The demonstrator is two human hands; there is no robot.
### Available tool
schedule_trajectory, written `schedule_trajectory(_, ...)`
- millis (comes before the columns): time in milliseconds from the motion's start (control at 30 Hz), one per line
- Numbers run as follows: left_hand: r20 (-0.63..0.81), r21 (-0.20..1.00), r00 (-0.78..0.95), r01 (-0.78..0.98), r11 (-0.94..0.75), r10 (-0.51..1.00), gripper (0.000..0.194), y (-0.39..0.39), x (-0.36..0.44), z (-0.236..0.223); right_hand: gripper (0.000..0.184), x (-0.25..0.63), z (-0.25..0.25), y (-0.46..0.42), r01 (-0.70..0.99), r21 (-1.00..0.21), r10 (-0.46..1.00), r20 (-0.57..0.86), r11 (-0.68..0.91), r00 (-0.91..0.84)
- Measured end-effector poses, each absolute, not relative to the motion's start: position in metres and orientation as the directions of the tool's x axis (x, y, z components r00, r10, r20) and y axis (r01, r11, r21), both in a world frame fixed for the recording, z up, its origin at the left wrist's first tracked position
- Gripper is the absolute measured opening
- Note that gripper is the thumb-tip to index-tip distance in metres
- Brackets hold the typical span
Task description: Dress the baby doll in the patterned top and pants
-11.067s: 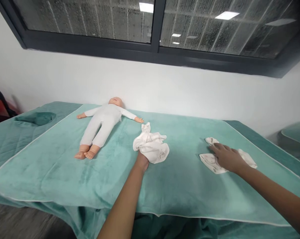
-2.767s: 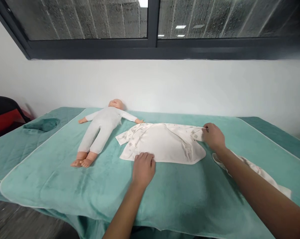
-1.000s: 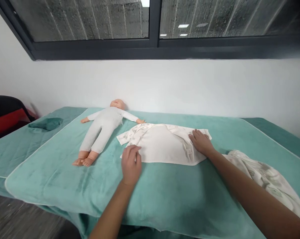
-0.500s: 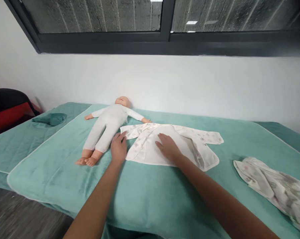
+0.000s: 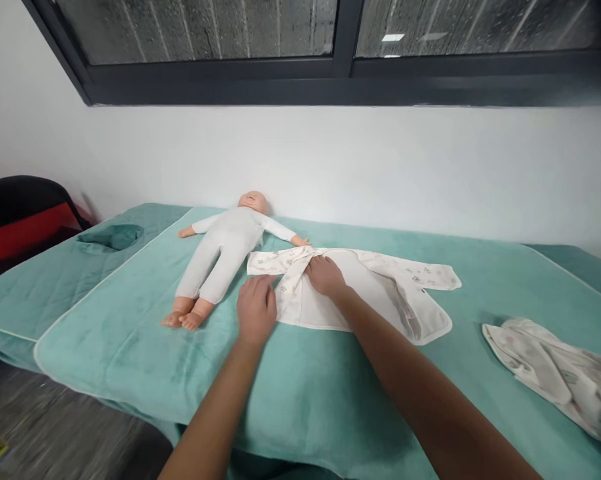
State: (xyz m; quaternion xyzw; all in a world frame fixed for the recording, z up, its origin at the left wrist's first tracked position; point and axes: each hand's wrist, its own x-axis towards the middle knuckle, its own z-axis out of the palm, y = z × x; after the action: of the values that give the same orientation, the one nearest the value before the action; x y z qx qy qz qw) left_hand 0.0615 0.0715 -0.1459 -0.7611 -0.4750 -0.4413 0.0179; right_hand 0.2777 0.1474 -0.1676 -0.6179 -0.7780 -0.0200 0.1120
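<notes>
A white baby garment (image 5: 380,293) with a faint print lies spread flat on the teal towel (image 5: 130,320). My left hand (image 5: 256,308) rests palm down at the garment's near left corner, fingers together and flat. My right hand (image 5: 325,275) lies flat on the garment's left part, by the left sleeve, fingers stretched out. A baby doll (image 5: 220,257) in a white suit lies on its back just left of the garment, arms spread, head toward the wall.
A second crumpled printed cloth (image 5: 555,373) lies at the right end of the towel. A dark teal folded cloth (image 5: 111,236) sits on the quilted bed cover at far left. A black and red chair (image 5: 20,213) stands beyond the left edge. White wall and window behind.
My right hand has slid left across the garment to its left sleeve area. My left hand has drawn slightly toward me at the left hem. The view has shifted a little left.
</notes>
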Motion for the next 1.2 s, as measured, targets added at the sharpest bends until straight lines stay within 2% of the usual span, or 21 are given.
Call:
schedule_trajectory(167,0.612,0.220,0.430,0.713,-0.665,0.664,0.027,0.035,0.073,-0.141,0.041,0.295,-0.162,0.154,0.959,-0.091,0.950,0.186,0.269,-0.249)
schedule_trajectory(300,0.500,0.160,0.593,0.652,-0.741,0.630,0.023,0.019,0.078,-0.139,0.042,0.286,-0.163,0.139,0.967,-0.061,0.948,0.220,0.247,-0.228)
schedule_trajectory(533,0.511,0.119,0.560,0.705,-0.699,0.652,0.028,0.014,0.082,-0.144,0.053,0.261,-0.167,0.082,0.943,-0.038,0.920,0.237,0.330,-0.312)
schedule_trajectory(700,0.535,0.133,0.527,0.720,-0.682,0.660,0.029,0.017,0.080,-0.146,0.058,0.273,-0.167,0.065,0.897,-0.095,0.893,0.191,0.431,-0.408)
schedule_trajectory(800,0.553,0.143,0.504,0.727,-0.672,0.663,0.028,0.017,0.078,-0.146,0.057,0.304,-0.166,0.079,0.932,-0.118,0.933,0.156,0.344,-0.325)
schedule_trajectory(1033,0.620,0.204,0.351,0.791,-0.576,0.702,0.029,0.013,0.075,-0.149,0.061,0.383,-0.169,0.100,0.991,-0.129,0.983,0.183,0.037,-0.013)
schedule_trajectory(1200,0.589,0.257,0.279,0.825,-0.503,0.759,0.031,0.012,0.075,-0.154,0.063,0.386,-0.179,0.081,0.994,-0.106,0.983,0.184,-0.006,0.026)
